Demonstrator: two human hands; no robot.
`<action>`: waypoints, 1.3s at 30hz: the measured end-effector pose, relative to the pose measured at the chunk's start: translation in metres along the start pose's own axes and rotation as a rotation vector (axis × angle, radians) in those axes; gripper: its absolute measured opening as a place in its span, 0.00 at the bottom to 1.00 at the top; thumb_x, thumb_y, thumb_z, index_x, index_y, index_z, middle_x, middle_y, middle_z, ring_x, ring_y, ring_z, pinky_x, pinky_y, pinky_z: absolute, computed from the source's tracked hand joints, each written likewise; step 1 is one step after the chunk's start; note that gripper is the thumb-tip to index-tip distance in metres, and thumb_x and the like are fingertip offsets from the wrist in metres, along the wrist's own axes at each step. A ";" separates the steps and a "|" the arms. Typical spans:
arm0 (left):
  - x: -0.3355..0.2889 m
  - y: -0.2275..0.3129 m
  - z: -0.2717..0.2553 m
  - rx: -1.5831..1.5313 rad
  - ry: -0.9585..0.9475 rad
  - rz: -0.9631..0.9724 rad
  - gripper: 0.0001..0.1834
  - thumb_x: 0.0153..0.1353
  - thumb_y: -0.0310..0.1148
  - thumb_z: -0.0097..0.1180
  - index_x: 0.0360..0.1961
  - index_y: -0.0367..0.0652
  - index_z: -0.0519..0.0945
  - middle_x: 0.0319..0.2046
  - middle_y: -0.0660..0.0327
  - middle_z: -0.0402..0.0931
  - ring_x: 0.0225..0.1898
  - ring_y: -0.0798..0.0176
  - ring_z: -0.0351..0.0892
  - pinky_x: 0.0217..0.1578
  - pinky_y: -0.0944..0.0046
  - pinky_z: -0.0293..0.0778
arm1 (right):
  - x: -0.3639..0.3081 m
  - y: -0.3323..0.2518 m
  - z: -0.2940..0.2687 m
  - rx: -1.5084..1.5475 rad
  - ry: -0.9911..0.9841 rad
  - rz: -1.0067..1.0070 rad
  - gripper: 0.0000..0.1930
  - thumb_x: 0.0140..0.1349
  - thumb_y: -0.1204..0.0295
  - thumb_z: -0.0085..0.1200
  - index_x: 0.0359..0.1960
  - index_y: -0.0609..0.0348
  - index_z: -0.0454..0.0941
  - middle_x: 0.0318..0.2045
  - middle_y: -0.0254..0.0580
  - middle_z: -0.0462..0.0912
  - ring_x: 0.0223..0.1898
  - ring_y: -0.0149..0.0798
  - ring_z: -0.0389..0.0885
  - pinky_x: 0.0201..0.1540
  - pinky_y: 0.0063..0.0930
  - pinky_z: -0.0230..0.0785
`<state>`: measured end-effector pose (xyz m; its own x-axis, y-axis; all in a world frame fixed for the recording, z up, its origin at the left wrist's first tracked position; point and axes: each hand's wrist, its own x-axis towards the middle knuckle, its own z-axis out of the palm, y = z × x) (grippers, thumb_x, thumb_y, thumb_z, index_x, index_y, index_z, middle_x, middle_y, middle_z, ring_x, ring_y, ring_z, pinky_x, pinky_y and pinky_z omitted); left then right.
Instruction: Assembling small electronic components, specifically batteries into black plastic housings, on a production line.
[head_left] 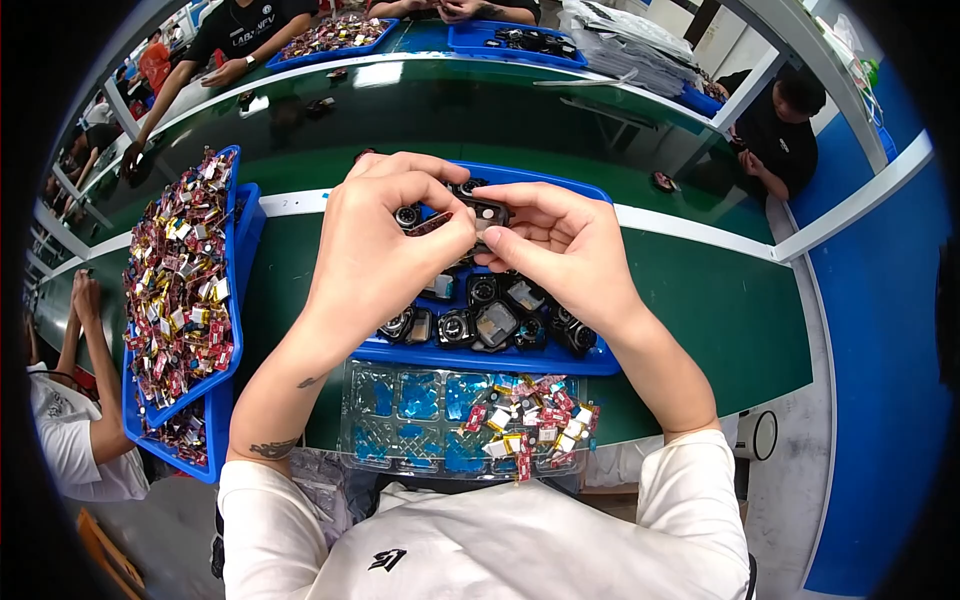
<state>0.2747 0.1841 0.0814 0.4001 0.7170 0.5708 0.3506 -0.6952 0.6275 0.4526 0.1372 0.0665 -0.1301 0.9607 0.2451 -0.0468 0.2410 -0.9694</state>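
One white shirt point(480, 545), two hands point(385, 215) point(575, 235), one black casing point(489, 213) between them

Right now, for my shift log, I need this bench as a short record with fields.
Held item: small black plastic casing
Right hand: holds the casing
Left hand: at the casing, grip unclear
Under the hands: blue plastic tray of black casings
Nearest the body: clear plastic compartment tray holding shiny blue pieces, small red circuit boards on its right
Left side: stacked blue plastic trays heaped with similar boards
Surface: glossy green tabletop
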 end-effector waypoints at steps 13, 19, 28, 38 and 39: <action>-0.001 0.000 0.001 -0.079 -0.017 -0.044 0.04 0.47 0.26 0.59 0.21 0.36 0.80 0.36 0.56 0.81 0.43 0.62 0.76 0.51 0.61 0.66 | -0.001 0.000 0.002 -0.033 0.027 -0.020 0.12 0.61 0.76 0.53 0.46 0.68 0.75 0.38 0.45 0.81 0.36 0.32 0.82 0.38 0.22 0.78; -0.002 0.001 0.004 -0.086 -0.019 -0.056 0.04 0.48 0.26 0.61 0.24 0.35 0.82 0.36 0.55 0.82 0.42 0.62 0.78 0.49 0.62 0.68 | -0.001 0.002 0.002 -0.032 0.066 -0.049 0.10 0.61 0.76 0.53 0.43 0.68 0.76 0.36 0.45 0.82 0.35 0.31 0.82 0.37 0.22 0.79; -0.003 0.018 -0.007 -0.097 -0.015 0.028 0.07 0.49 0.24 0.64 0.29 0.33 0.82 0.34 0.54 0.82 0.39 0.62 0.81 0.45 0.65 0.72 | 0.002 0.005 -0.009 0.073 0.164 -0.065 0.09 0.60 0.77 0.55 0.40 0.69 0.75 0.34 0.45 0.82 0.34 0.29 0.82 0.35 0.22 0.78; -0.002 0.015 -0.004 -0.585 -0.194 -0.315 0.06 0.54 0.26 0.62 0.31 0.33 0.81 0.26 0.60 0.80 0.29 0.72 0.78 0.33 0.75 0.71 | 0.001 0.008 -0.005 0.064 0.189 -0.161 0.07 0.57 0.80 0.56 0.38 0.66 0.78 0.33 0.39 0.82 0.34 0.27 0.80 0.38 0.20 0.75; -0.002 0.013 -0.002 -0.620 -0.195 -0.347 0.06 0.54 0.25 0.63 0.31 0.33 0.81 0.26 0.60 0.81 0.29 0.73 0.78 0.33 0.76 0.72 | 0.000 0.007 -0.005 0.015 0.203 -0.171 0.07 0.57 0.81 0.56 0.38 0.66 0.78 0.33 0.39 0.82 0.34 0.26 0.80 0.38 0.20 0.75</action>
<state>0.2766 0.1736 0.0896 0.5166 0.8284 0.2166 -0.0358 -0.2318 0.9721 0.4568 0.1393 0.0593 0.0823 0.9146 0.3958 -0.0656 0.4013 -0.9136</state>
